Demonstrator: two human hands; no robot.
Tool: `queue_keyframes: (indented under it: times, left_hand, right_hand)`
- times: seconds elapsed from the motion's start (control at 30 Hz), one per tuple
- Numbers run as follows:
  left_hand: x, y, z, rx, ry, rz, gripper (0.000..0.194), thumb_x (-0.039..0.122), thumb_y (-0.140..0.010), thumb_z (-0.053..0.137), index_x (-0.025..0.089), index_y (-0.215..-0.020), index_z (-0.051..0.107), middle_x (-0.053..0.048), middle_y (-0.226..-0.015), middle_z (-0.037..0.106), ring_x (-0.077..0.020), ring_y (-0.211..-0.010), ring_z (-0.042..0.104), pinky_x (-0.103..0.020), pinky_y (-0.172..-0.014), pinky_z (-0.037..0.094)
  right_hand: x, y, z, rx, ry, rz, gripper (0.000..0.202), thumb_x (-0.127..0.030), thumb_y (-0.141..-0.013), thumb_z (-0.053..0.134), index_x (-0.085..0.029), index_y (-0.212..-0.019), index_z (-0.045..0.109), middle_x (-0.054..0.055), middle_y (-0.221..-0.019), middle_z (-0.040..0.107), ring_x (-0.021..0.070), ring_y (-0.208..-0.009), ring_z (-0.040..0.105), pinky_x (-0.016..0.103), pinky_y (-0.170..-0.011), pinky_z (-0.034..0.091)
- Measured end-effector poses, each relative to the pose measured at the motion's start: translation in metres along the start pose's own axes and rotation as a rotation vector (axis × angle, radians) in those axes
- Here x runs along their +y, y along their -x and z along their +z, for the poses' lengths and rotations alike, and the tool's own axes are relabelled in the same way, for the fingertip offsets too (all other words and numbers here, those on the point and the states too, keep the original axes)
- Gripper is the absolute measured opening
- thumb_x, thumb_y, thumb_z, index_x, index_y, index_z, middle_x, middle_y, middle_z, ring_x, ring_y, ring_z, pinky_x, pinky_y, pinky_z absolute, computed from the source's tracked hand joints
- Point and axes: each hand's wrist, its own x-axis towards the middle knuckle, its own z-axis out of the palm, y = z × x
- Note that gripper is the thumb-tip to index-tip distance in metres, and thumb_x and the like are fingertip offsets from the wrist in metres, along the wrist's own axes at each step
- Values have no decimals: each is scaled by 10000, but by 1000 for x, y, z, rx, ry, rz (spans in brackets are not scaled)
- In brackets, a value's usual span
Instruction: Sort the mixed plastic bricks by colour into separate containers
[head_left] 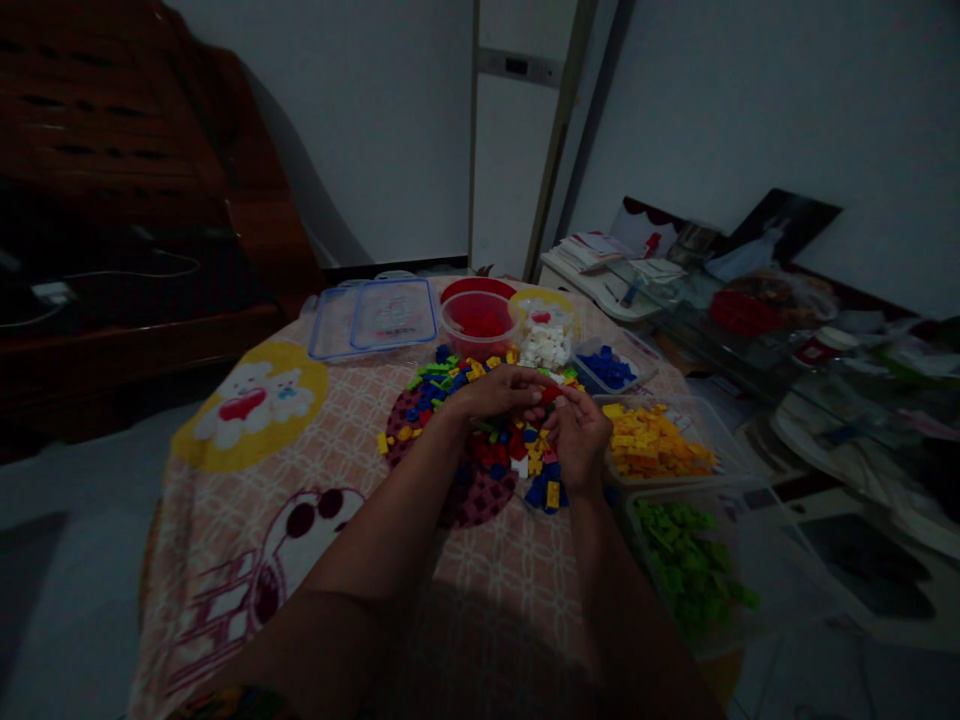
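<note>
Both my hands meet above a mixed heap of toy building bricks (517,442) on the table. My left hand (504,392) reaches in from the left, its fingers closed on a red brick (551,393). From the other side my right hand (580,430) pinches the same red brick between thumb and fingers. Blue, green, yellow, red and white bricks lie loose beneath them, partly hidden by my hands. Close to my right hand stands a clear box of yellow bricks (654,442).
Green bricks (690,565) fill a clear box at front right; blue bricks (607,368) sit in a smaller one. Behind are a tub of red bricks (480,325), a white brick pile (546,342) and blue-rimmed lids (375,318). A cluttered glass table (697,310) stands at right.
</note>
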Motion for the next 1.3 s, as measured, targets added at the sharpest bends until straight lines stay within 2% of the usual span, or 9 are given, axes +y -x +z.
queue_keyframes:
  times: [0.2,0.27,0.4,0.5,0.63,0.73,0.87,0.97,1.3]
  left_hand:
    - [1,-1,-3,37,46,3,388,321,-621,895,119,-930,774,-75,-742,745,-142,-630,656,-249,-622,531]
    - [0,-3,-6,104,50,26,370,305,-605,898,117,-899,773,-81,-769,752,-140,-646,654,-259,-644,535]
    - [0,-5,-18,412,95,139,381,305,-571,903,118,-876,771,-86,-833,762,-152,-712,673,-297,-739,557]
    - [1,-3,-32,651,161,242,380,305,-558,894,122,-863,761,-62,-782,748,-148,-691,673,-298,-743,565]
    - [5,1,-49,838,249,332,331,234,-578,851,123,-867,733,-35,-746,727,-136,-698,685,-281,-756,569]
    - [7,2,-55,911,279,343,324,172,-608,811,110,-911,712,-45,-776,725,-158,-797,714,-298,-823,573]
    - [10,1,-53,913,284,344,364,148,-640,794,103,-985,689,-83,-899,737,-193,-915,723,-346,-884,576]
    - [11,2,-48,863,244,333,337,164,-642,791,103,-961,699,-87,-896,744,-197,-895,726,-355,-886,579]
    - [4,3,-38,491,-7,177,409,332,-600,859,122,-938,764,-73,-864,771,-168,-735,696,-339,-778,587]
  right_hand:
    - [2,1,0,-11,0,21,408,-452,-837,609,-130,-1072,697,-59,-530,592,97,-412,489,208,-437,387]
    - [2,0,0,10,22,30,419,-441,-833,600,-126,-1088,703,-57,-528,592,100,-408,483,214,-436,389]
    - [7,-2,-2,45,90,49,433,-437,-833,579,-115,-1086,721,-33,-538,612,135,-450,538,245,-473,437]
    - [11,-3,-4,15,244,-26,341,-396,-848,562,-144,-976,752,41,-691,719,184,-600,653,279,-569,501]
    - [9,2,-3,-75,645,-187,210,-302,-889,587,-221,-916,779,73,-901,790,220,-830,723,303,-760,516]
    - [2,6,-1,-173,932,-194,198,-288,-927,597,-259,-962,790,67,-894,795,220,-817,728,295,-748,489]
    - [-4,8,-1,-291,1144,-192,248,-280,-967,555,-271,-1067,782,74,-895,792,221,-822,733,287,-714,463]
    - [-6,7,-2,-356,1218,-189,263,-287,-979,538,-266,-1092,774,83,-917,789,222,-843,734,286,-703,456]
    - [-12,4,-1,-396,1249,-70,234,-322,-979,550,-238,-1070,748,74,-987,782,210,-933,719,267,-725,431]
